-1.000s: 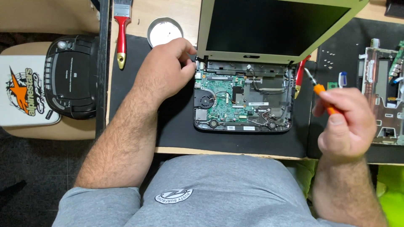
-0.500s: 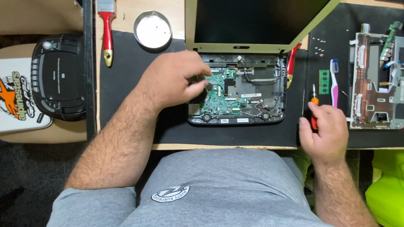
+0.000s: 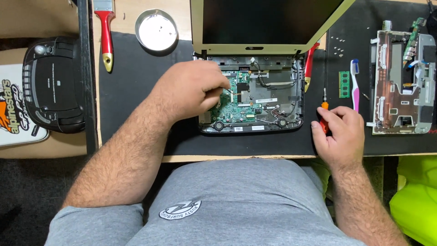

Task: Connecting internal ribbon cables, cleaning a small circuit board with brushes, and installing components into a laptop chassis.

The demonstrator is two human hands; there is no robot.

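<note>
My left hand (image 3: 193, 91) is reaching into the opened laptop base (image 3: 251, 95), its fingers (image 3: 217, 93) pinching together over the green circuit board (image 3: 236, 102); whatever small part they are closing on is hidden under them, so I cannot tell what it is. My right hand (image 3: 339, 134) is resting on the black mat (image 3: 136, 82) just right of the laptop, fingers curling closed around an orange-handled screwdriver (image 3: 323, 114) whose metal shaft is pointing away from me.

The laptop is lying in the middle of the desk (image 3: 132, 13) with its keyboard cover off, showing the green board, thin black wires, a grey metal frame and two round speakers along the near edge. Its dark screen (image 3: 268, 20), in an olive frame, is standing open behind.

Near my right hand are lying a green memory module (image 3: 344, 84), a blue and pink toothbrush (image 3: 355, 84) and a removed metal-backed panel (image 3: 400, 82). A second red-handled brush (image 3: 309, 66) is leaning at the laptop's right hinge. Left of the screen are sitting a round metal dish (image 3: 156, 29) and a red-handled paintbrush (image 3: 105, 32); a black portable disc player (image 3: 53, 84) is sitting farther left.
</note>
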